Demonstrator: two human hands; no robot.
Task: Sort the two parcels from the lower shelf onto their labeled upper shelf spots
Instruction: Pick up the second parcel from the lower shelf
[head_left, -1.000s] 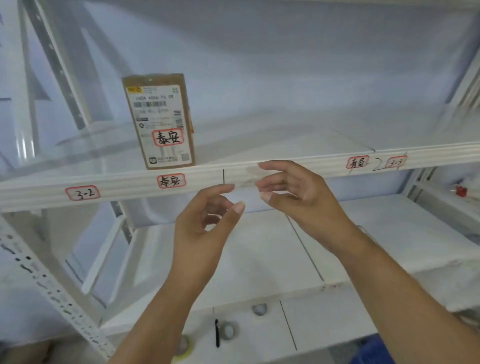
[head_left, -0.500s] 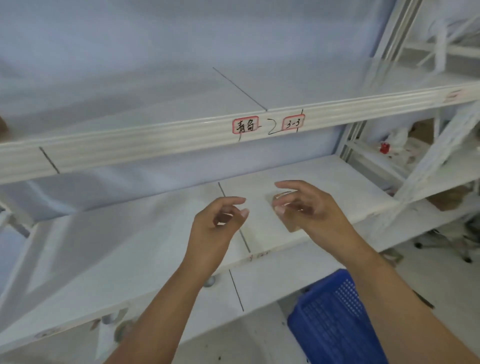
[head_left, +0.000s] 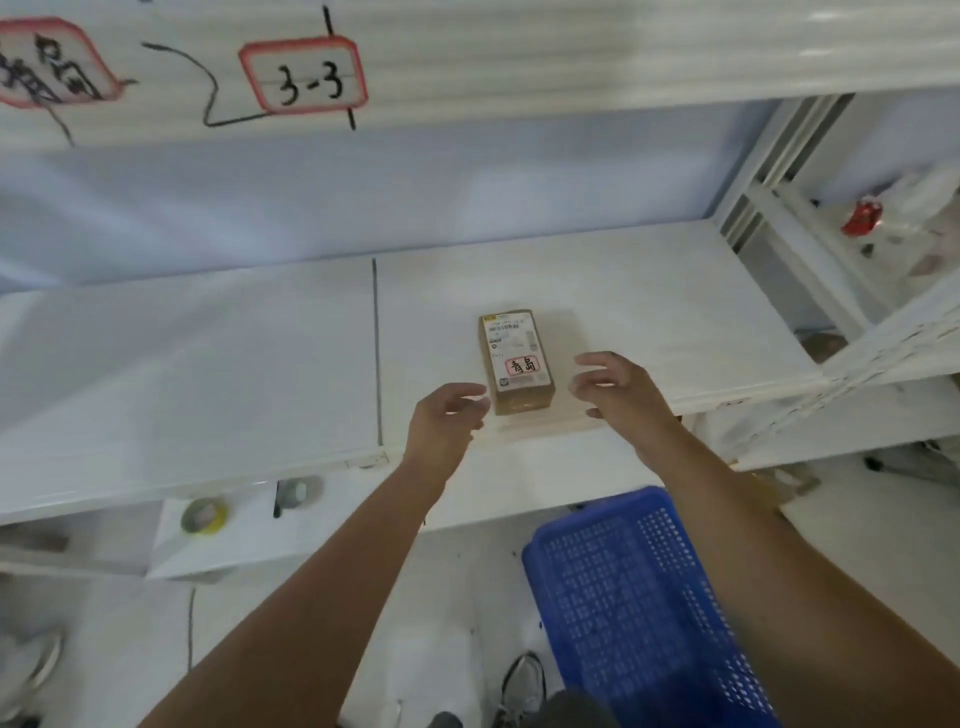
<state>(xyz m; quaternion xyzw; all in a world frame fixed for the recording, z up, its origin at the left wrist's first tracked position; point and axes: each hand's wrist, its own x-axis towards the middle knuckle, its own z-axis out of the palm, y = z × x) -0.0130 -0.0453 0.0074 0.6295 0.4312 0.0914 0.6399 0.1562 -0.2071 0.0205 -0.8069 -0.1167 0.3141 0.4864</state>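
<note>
A small brown cardboard parcel lies flat on the lower shelf, its white shipping label and a red-framed handwritten tag facing up. My left hand is just left of the parcel's near end, fingers curled and apart, holding nothing. My right hand is just right of it, fingers spread and empty. Neither hand clearly touches the box. The upper shelf's front edge carries a red-framed "3-3" tag and a handwritten tag at the far left.
A blue plastic crate stands on the floor below my right arm. Tape rolls lie on a lower board. A white shelf upright and a neighbouring rack with a red object are at the right.
My view swung right and down from the upper shelf with its standing parcel. Both hands dropped to the lower shelf and now flank the second parcel.
</note>
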